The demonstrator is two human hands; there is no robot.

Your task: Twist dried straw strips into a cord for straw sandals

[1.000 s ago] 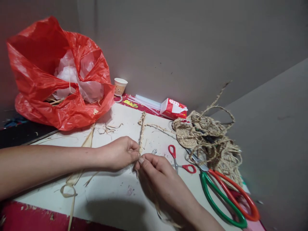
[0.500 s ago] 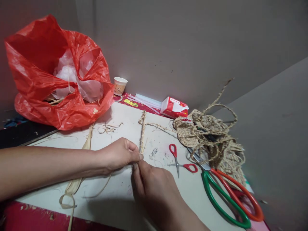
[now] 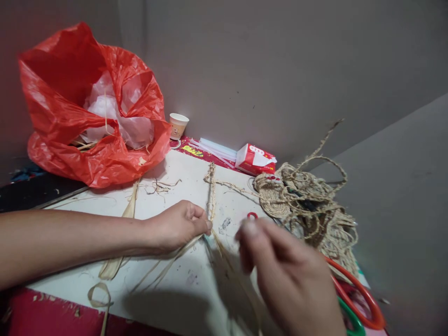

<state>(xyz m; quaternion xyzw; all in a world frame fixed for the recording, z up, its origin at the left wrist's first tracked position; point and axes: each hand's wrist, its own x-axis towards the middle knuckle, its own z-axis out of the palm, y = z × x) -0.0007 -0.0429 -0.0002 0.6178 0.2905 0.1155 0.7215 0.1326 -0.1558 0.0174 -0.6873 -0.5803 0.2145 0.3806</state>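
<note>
Because the braid [image 3: 212, 198] could presumably loosen, the left hand [image 3: 184, 226] pinches its near end, the rest pointing to twelve o'clock; at three o'clock, whether the blurred, curled right hand [image 3: 290, 268] grips anything, I cannot tell.

No words can be read: red characters on the tissue pack's [image 3: 250, 163] white label [image 3: 257, 150], yellow marking [image 3: 192, 150] on the bench's [image 3: 212, 159] red surface and the paper cup's [image 3: 178, 127] print are too small.
</note>
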